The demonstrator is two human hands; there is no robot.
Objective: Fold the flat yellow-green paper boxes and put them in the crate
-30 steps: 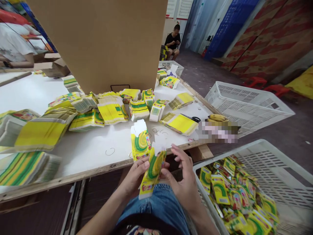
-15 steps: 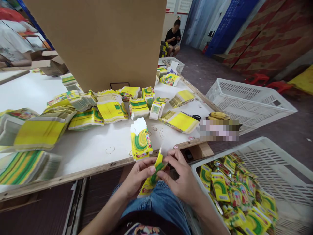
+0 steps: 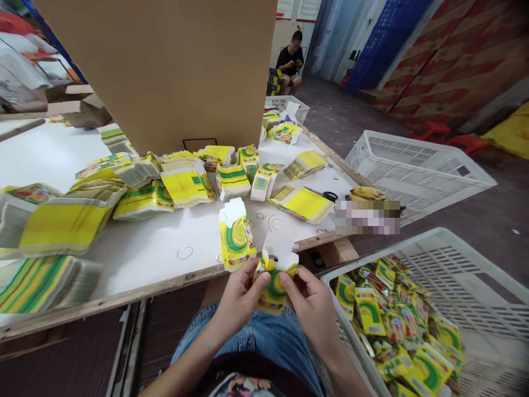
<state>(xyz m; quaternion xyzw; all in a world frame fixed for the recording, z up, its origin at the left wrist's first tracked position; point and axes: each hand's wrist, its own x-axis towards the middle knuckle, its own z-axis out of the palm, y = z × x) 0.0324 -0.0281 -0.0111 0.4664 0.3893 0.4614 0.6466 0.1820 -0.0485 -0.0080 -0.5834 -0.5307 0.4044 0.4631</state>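
My left hand and my right hand both grip a small yellow-and-green carton over my lap, just below the table edge. The carton stands upright and opened out, its white top flaps spread. A short stack of flat cartons of the same print stands on the white table just beyond my left hand.
Piles of flat yellow cartons cover the table's left and back, before a tall cardboard sheet. A white crate at my right holds several folded cartons. Another white crate, scissors and bananas lie beyond. A person sits far back.
The flat carton was squeezed edge-on between my hands, then opened into a box shape and turned to face me. Both hands rose slightly toward the table edge.
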